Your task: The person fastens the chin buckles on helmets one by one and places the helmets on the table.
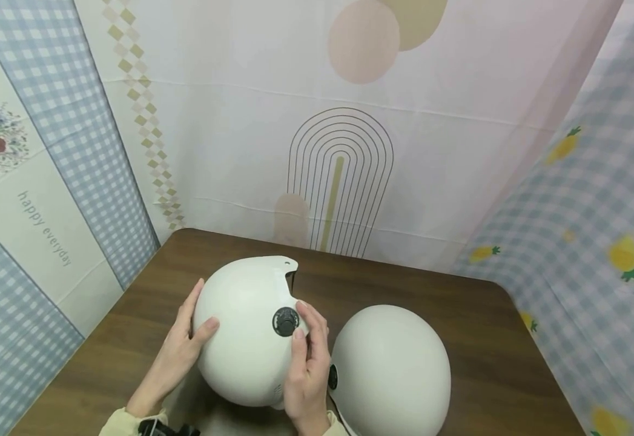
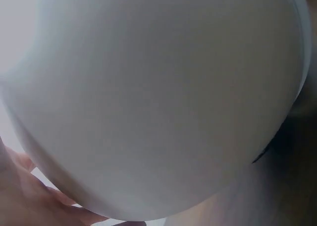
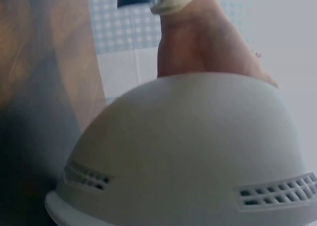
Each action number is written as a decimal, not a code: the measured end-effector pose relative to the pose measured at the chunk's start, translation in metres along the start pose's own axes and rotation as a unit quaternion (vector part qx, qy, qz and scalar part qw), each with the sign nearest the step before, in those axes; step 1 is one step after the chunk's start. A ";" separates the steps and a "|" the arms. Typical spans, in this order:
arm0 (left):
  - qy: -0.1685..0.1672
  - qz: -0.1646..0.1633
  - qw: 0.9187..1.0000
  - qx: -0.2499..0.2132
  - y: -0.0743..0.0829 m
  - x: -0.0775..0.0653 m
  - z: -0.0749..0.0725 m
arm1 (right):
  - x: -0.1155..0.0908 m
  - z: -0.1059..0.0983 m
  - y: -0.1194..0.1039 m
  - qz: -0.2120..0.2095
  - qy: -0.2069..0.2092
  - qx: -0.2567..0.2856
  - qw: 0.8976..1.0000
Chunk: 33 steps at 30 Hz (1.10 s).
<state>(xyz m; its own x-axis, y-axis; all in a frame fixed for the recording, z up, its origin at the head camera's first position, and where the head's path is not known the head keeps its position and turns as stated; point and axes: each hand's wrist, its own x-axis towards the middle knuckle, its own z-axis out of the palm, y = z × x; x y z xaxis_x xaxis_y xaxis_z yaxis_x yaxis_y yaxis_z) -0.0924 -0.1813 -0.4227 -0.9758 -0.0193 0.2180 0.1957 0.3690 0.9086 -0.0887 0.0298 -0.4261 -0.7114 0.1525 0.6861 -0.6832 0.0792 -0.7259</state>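
Note:
A glossy white helmet (image 1: 240,351) is held above the table between both hands, tilted, with its notched rim toward the right. My left hand (image 1: 177,348) grips its left side, thumb lying on the shell and the other fingers mostly hidden behind. At the right edge, my right hand (image 1: 308,381) holds the rim beside a round black knob (image 1: 286,321), its thumb close to the knob. The smooth shell (image 2: 163,97) fills most of the left wrist view. In the right wrist view, the shell shows slotted vents (image 3: 277,192), with a hand (image 3: 203,42) behind it.
A second white helmet (image 1: 395,369) stands on the brown wooden table (image 1: 229,245), just right of my right hand, with a black round fitting on its left side. Patterned cloths (image 1: 229,121) hang behind the table and along both sides.

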 end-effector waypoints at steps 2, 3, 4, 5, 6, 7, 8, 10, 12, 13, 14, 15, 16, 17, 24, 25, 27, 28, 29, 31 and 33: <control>0.000 -0.001 1.000 0.003 0.000 0.000 0.002 | 0.002 -0.002 -0.003 0.015 0.004 -0.013 1.000; 0.002 0.000 1.000 0.004 0.000 0.000 0.002 | 0.002 -0.004 -0.003 0.019 0.006 -0.024 1.000; 0.003 0.003 1.000 0.005 0.000 0.001 0.003 | 0.003 -0.004 -0.003 0.021 0.006 -0.034 0.999; 0.005 0.005 1.000 0.005 0.000 0.001 0.003 | 0.003 -0.005 -0.003 0.022 0.004 -0.046 0.999; 0.006 0.005 1.000 0.006 0.000 0.001 0.003 | 0.003 -0.005 -0.003 0.020 0.003 -0.060 0.998; 0.007 0.005 1.000 0.007 0.000 0.002 0.002 | 0.004 -0.006 -0.002 0.010 0.000 -0.079 0.997; 0.009 0.005 1.000 0.010 0.000 0.002 0.002 | 0.002 -0.007 0.002 0.001 -0.007 -0.103 0.995; 0.013 0.001 1.000 0.014 0.000 0.001 0.001 | 0.003 -0.009 0.001 -0.022 -0.026 -0.160 0.987; 0.016 -0.004 1.000 0.017 0.000 0.001 0.000 | 0.005 -0.011 0.000 -0.039 -0.048 -0.224 0.973; 0.018 -0.005 1.000 0.018 0.001 0.001 0.000 | 0.005 -0.011 0.000 -0.046 -0.058 -0.256 0.964; 0.019 -0.005 1.000 0.019 0.001 0.001 0.000 | 0.006 -0.012 -0.001 -0.046 -0.070 -0.286 0.955; 0.018 -0.005 1.000 0.019 0.001 0.001 0.000 | 0.007 -0.013 -0.002 -0.048 -0.079 -0.307 0.947; 0.018 -0.004 1.000 0.019 0.001 0.001 0.000 | 0.009 -0.013 -0.003 -0.046 -0.089 -0.323 0.941; 0.017 -0.003 1.000 0.020 0.001 0.001 0.000 | 0.010 -0.014 -0.004 -0.045 -0.096 -0.336 0.936; 0.018 -0.007 1.000 0.024 0.004 0.000 0.000 | 0.016 -0.016 -0.009 -0.059 -0.109 -0.360 0.925; 0.018 -0.009 0.999 0.025 0.004 0.000 0.000 | 0.016 -0.016 -0.010 -0.056 -0.112 -0.362 0.924; 0.018 -0.012 0.999 0.023 0.005 -0.001 -0.001 | 0.017 -0.016 -0.012 -0.043 -0.122 -0.373 0.919; 0.018 -0.013 0.999 0.023 0.006 -0.001 -0.001 | 0.017 -0.015 -0.012 -0.038 -0.127 -0.381 0.915; 0.017 -0.014 0.999 0.023 0.006 -0.001 -0.001 | 0.017 -0.016 -0.013 -0.035 -0.132 -0.390 0.911; 0.015 -0.015 1.000 0.022 0.006 -0.001 -0.002 | 0.018 -0.016 -0.015 -0.030 -0.144 -0.406 0.902; 0.013 -0.015 1.000 0.021 0.007 -0.001 -0.002 | 0.019 -0.016 -0.017 -0.030 -0.152 -0.418 0.895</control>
<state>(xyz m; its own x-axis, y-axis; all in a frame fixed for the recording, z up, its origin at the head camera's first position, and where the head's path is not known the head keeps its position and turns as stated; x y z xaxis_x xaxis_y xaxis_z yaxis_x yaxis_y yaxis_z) -0.0899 -0.1805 -0.4163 -0.9782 -0.0556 0.1999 0.1607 0.4059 0.8997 -0.0874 0.0470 -0.4015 -0.7769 -0.1420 0.6135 -0.4495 0.8072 -0.3825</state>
